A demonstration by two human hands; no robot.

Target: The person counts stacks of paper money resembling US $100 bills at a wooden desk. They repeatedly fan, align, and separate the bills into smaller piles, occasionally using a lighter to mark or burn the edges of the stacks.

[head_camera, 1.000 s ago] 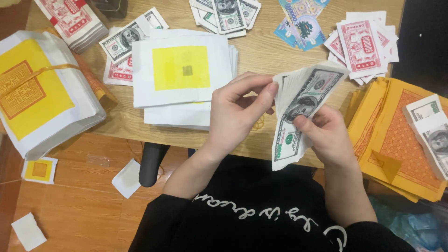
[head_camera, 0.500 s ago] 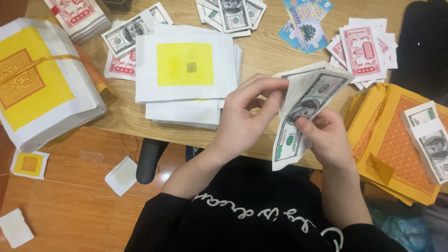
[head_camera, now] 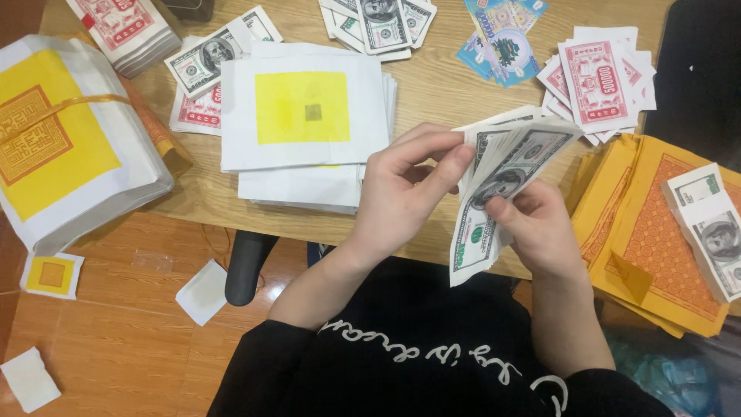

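Since half a second back, our left hand (head_camera: 401,193) has slid its fingers further across the top of the banknote wad (head_camera: 498,189), and the top notes look fanned out a bit more; the view also tipped slightly. Right now we're holding the wad upright-ish, tilted, just above the near edge of the wooden surface (head_camera: 432,85). Left hand is pinching the upper edge of the notes between thumb and fingertips, and our right hand (head_camera: 540,228) is clamped round the lower half with the thumb pressed flat on the front note.

Stuff around it: a stack of white sheets with a yellow square (head_camera: 305,116) sits just left of the hands, and a big wrapped bundle of the same kind of paper, tied with a gold band (head_camera: 65,139), hangs over the left edge. On the right there's a pile of orange patterned sheets (head_camera: 656,232) with a banded bundle of notes (head_camera: 706,228) lying on top. Red-and-white notes (head_camera: 598,81) are spread behind that, well apart from the wad. A few loose white squares (head_camera: 202,292) are down on the wooden floor (head_camera: 116,347).
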